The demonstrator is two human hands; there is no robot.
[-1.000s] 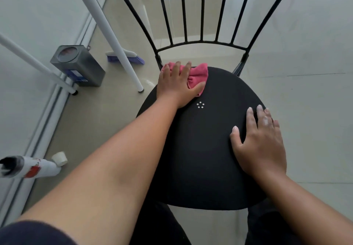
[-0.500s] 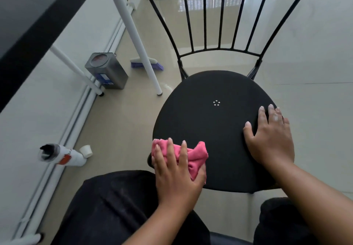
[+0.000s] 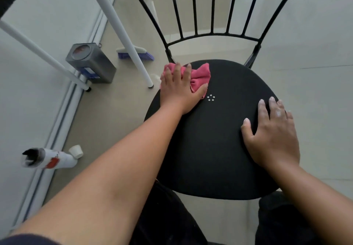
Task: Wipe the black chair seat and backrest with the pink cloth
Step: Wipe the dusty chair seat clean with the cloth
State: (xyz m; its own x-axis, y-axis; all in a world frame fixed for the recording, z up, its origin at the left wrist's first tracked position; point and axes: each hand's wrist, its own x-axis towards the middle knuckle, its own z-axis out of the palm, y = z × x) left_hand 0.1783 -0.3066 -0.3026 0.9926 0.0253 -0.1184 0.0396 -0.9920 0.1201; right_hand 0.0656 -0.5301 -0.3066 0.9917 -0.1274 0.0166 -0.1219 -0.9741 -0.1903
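- One pink cloth [image 3: 200, 74] lies bunched on the far left corner of the black chair seat [image 3: 219, 145], just below the backrest [image 3: 214, 5].
- The left hand [image 3: 177, 90] presses down on it, fingers nearly straight and spread, thumb out along the cloth's near edge.
- The right hand [image 3: 271, 134] lies flat and relaxed on the seat's right edge, holding nothing.
- A small ring of white dots [image 3: 210, 97] marks the seat; no writing.
- The backrest shows five thin bars between two curved outer rails.
- On the floor to the left:
  - two white legs [image 3: 118, 28]
  - one metal tin [image 3: 91, 65] with a blue label, unreadable
  - one purple-bristled brush [image 3: 136, 54]
  - one white tube [image 3: 49, 160] with a red mark, text illegible
  - one loose white cap [image 3: 76, 150] beside the tube
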